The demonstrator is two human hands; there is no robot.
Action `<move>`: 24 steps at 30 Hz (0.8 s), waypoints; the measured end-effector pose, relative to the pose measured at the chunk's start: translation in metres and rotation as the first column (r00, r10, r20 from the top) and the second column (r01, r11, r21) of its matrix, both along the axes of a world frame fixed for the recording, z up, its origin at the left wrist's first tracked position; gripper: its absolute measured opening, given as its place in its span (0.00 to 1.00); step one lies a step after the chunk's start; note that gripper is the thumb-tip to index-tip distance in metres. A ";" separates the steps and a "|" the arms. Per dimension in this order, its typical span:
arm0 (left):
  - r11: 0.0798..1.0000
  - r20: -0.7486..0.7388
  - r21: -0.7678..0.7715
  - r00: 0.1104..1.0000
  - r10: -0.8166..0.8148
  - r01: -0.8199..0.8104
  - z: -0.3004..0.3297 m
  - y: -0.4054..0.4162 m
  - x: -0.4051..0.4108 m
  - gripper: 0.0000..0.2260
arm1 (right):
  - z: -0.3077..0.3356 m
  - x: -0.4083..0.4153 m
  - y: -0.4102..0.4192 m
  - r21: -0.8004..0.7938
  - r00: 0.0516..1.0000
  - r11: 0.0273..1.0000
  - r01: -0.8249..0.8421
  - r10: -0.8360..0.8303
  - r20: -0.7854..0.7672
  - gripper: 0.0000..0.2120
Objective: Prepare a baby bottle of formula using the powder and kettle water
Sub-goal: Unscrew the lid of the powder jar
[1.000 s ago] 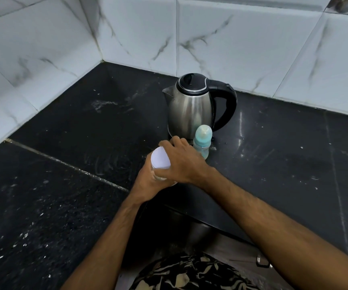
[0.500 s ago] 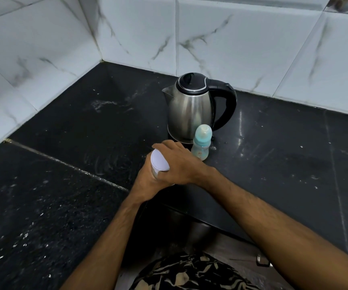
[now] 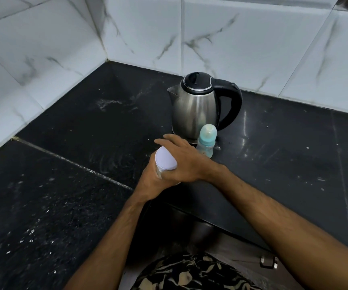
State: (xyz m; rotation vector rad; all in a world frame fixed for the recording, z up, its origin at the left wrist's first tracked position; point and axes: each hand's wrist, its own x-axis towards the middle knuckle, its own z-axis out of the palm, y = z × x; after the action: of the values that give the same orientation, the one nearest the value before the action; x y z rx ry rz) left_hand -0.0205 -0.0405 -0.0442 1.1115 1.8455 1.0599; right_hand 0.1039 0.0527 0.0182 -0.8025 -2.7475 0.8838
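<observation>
Early stage. Left hand grip wrapped round powder jar body; right hand grip curled over its white lid, still on. Bottle capped, on tabletop touching kettle. Left: open jar, dose powder, pour water.

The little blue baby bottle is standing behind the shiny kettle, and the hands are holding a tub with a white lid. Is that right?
Not quite. The head view shows the baby bottle standing in front of the kettle, on the side nearer the person, not behind it. The rest is right: the left hand and right hand hold the white-lidded tub.
</observation>
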 end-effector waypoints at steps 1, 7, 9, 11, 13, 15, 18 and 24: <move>1.000 0.010 0.005 1.000 -0.002 0.002 -0.001 -0.001 -0.001 0.45 | 0.002 0.000 -0.001 0.069 0.999 0.996 0.053 -0.053 0.002 0.43; 1.000 0.013 -0.001 1.000 -0.013 0.013 -0.002 0.000 -0.002 0.43 | 0.008 -0.001 -0.002 0.107 0.998 0.994 0.005 -0.011 0.059 0.39; 1.000 0.025 -0.002 1.000 0.000 0.000 -0.001 0.000 -0.001 0.44 | 0.009 0.000 0.000 0.025 0.998 0.999 -0.042 0.041 0.048 0.41; 1.000 0.025 -0.002 1.000 -0.017 0.017 -0.002 -0.001 -0.003 0.46 | 0.008 0.001 -0.002 0.073 0.999 0.997 0.013 -0.016 0.044 0.43; 1.000 -0.001 -0.011 1.000 -0.030 0.030 -0.003 -0.003 -0.003 0.47 | 0.008 0.001 -0.005 0.205 0.992 0.974 0.098 -0.111 0.055 0.43; 1.000 0.003 -0.003 1.000 -0.025 0.025 0.000 0.000 -0.001 0.46 | 0.007 -0.001 -0.006 0.238 0.990 0.966 0.099 -0.119 0.074 0.40; 0.999 0.023 -0.036 0.999 -0.032 0.033 0.009 0.003 0.005 0.44 | 0.009 -0.002 -0.004 0.094 0.997 0.995 -0.013 0.005 0.082 0.40; 0.999 0.018 0.016 0.999 -0.028 0.028 0.000 -0.003 -0.002 0.44 | 0.007 -0.001 -0.005 0.245 0.986 0.962 0.118 -0.142 0.083 0.41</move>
State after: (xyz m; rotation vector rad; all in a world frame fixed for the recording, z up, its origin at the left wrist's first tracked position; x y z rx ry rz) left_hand -0.0222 -0.0437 -0.0437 1.1298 1.8052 1.0673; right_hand 0.1029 0.0478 0.0250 -0.9886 -2.7744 0.4875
